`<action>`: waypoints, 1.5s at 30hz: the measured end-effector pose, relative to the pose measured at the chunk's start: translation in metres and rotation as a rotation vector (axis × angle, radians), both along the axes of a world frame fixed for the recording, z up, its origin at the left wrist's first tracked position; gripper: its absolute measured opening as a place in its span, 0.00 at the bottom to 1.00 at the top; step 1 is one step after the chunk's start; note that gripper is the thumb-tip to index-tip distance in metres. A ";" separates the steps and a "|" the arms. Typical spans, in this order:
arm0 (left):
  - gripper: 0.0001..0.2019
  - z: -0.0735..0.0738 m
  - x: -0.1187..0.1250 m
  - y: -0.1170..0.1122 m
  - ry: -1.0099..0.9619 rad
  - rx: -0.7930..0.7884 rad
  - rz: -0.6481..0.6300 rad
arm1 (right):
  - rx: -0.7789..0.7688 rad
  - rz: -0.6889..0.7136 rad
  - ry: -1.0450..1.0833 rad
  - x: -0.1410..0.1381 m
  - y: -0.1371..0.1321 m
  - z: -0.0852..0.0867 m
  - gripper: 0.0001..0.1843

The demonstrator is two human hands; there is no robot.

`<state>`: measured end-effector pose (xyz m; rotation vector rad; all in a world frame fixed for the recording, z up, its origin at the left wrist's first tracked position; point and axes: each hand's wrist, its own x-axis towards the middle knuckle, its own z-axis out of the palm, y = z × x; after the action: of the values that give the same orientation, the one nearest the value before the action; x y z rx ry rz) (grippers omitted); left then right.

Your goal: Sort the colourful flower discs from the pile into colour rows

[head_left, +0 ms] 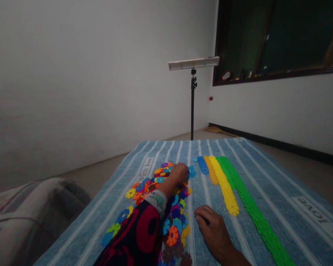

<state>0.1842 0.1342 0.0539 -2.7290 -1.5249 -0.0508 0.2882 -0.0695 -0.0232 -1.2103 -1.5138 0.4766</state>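
Note:
My left hand (180,173) reaches over a loose pile of mixed-colour plastic notched discs (173,235), its fingers curled downward. Whatever its fingertips may hold is hidden behind the hand. Just right of it lie a few light blue discs (192,171). My right hand (214,229) rests on the striped cloth, right of the pile, with its fingers loosely curled in and no object showing in them. Farther right, discs overlap in rows by colour: a short blue row (202,165), an orange row (211,170), a yellow row (224,188) and a long green row (255,212).
A blue and white striped cloth (269,177) with printed words covers the table. Behind it stands a lamp panel (194,63) on a black pole (192,111). A fabric-covered piece (41,218) is at the left. A dark window (280,37) is at the upper right.

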 end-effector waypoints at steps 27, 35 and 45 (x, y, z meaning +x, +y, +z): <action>0.14 0.001 0.007 0.032 -0.042 -0.157 0.079 | -0.018 0.003 0.029 -0.001 0.001 0.005 0.14; 0.07 0.002 -0.005 0.045 -0.312 -0.221 0.099 | -0.042 -0.020 0.084 -0.002 0.001 0.008 0.13; 0.04 -0.009 0.046 0.031 -0.561 -0.284 -0.037 | -0.085 -0.057 0.165 0.002 0.005 0.012 0.11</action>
<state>0.2298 0.1648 0.0450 -3.1455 -1.7030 -0.7091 0.2900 -0.0647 -0.0115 -1.2455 -1.3270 0.5935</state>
